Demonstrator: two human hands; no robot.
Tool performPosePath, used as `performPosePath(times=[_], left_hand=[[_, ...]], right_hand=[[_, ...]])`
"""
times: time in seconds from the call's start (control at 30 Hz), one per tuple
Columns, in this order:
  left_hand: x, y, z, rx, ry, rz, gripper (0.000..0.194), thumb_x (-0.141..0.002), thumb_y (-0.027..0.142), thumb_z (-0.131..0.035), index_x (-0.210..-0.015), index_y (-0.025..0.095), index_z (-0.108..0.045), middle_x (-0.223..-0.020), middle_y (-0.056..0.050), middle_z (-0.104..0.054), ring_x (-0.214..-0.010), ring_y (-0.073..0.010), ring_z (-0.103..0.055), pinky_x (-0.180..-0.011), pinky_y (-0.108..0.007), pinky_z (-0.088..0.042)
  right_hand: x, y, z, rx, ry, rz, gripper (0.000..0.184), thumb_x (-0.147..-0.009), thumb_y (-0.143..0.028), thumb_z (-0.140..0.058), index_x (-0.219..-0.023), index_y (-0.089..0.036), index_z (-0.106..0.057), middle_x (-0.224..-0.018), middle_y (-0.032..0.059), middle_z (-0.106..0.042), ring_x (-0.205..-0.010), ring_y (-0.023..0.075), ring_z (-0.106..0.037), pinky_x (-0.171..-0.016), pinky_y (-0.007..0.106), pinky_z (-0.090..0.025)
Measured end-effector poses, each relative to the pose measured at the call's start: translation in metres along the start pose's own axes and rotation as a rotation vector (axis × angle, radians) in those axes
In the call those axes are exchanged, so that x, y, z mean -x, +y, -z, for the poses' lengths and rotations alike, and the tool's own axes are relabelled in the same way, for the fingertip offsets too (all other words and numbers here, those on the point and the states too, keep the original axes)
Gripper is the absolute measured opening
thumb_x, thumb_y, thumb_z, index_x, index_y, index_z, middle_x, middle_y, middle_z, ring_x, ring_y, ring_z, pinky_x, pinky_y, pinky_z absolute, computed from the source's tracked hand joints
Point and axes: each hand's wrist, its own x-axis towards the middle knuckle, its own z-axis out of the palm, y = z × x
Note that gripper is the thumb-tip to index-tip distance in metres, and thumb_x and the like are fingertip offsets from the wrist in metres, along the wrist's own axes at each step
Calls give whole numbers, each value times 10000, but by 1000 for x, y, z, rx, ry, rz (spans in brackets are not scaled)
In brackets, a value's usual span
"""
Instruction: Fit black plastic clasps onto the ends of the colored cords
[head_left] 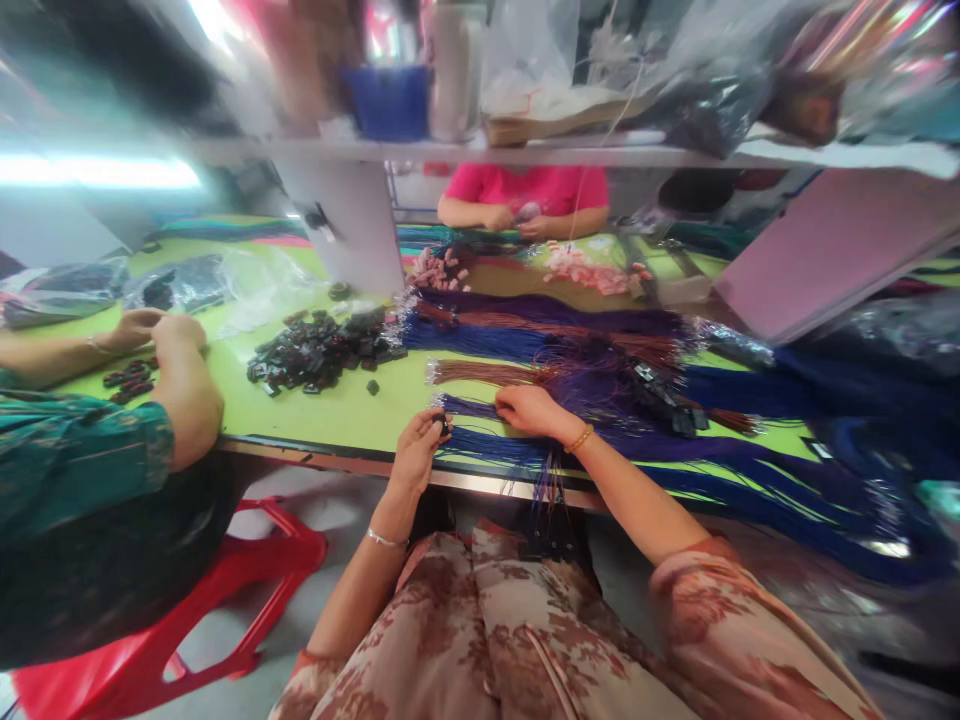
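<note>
My left hand (417, 445) is at the table's front edge, thumb and fingers pinching a small black plastic connector housing (440, 424). To the right, my right hand (531, 410) rests over a bundle of purple-blue wires (472, 405) with silvery metal ends. Its fingers are curled together at the wires, and whatever is between them is too small to make out. Just behind lies a brown wire bundle (480, 372). Blue wires (487, 442) run below my right hand, some hanging over the edge. A heap of black connector housings (315, 350) lies to the left.
At the left, a co-worker's hands (161, 330) work above small dark red parts (131, 380). Across the table sits a person in a pink top (525, 185), near pink parts (585, 268). A loaded shelf (450, 150) spans overhead. A red stool (277, 540) stands at lower left.
</note>
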Motion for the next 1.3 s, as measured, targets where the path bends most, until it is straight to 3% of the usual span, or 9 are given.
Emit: performPosePath(times=[0.23, 0.33, 0.53, 0.77, 1.0, 1.3], left_hand=[[0, -1, 0, -8, -2, -2, 380, -641, 290, -800, -970, 164, -657, -908, -49, -707, -784, -122, -651, -741, -253, -517], [-1, -2, 1, -8, -6, -4, 376, -645, 284, -799, -969, 163, -654, -913, -48, -704, -785, -118, -649, -746, -249, -513], [-2, -2, 1, -1, -7, -6, 383, -645, 286, -800, -973, 156, -651, -908, -46, -705, -777, -117, -655, -743, -242, -513], [-3, -5, 3, 7, 11, -13, 383, -645, 276, -798, -976, 156, -648, -894, -46, -706, -774, -115, -652, -741, -242, -516], [-4, -6, 4, 26, 3, -9, 355, -659, 280, -786, -970, 165, -659, -884, -35, -692, -784, -117, -638, -778, -263, -509], [-6, -5, 7, 48, -19, 0, 320, -692, 263, -748, -982, 163, -660, -932, -52, -684, -825, -136, -630, -806, -295, -497]], right_hand=[[-3, 11, -2, -13, 83, -34, 159, -882, -205, -459, -874, -165, -612, -907, 81, -691, -777, 163, -601, -645, 240, -327], [-8, 10, -3, -136, 149, 4, 112, -845, -187, -485, -859, -162, -593, -834, 58, -674, -715, 143, -566, -651, 230, -334], [-37, -20, -12, -473, 264, 106, 87, -789, -179, -516, -729, -154, -572, -699, 3, -609, -620, 104, -489, -606, 209, -328], [-70, -51, -9, -629, 292, 147, 63, -736, -145, -534, -699, -136, -584, -690, -3, -601, -627, 90, -489, -605, 201, -334], [-46, -58, -11, -853, 278, 156, 103, -723, -228, -561, -689, -136, -591, -622, -31, -560, -557, 73, -437, -535, 189, -321], [-19, -65, -23, -732, 340, 171, 77, -723, -208, -591, -727, -145, -634, -601, -32, -557, -536, 71, -424, -524, 195, -285]])
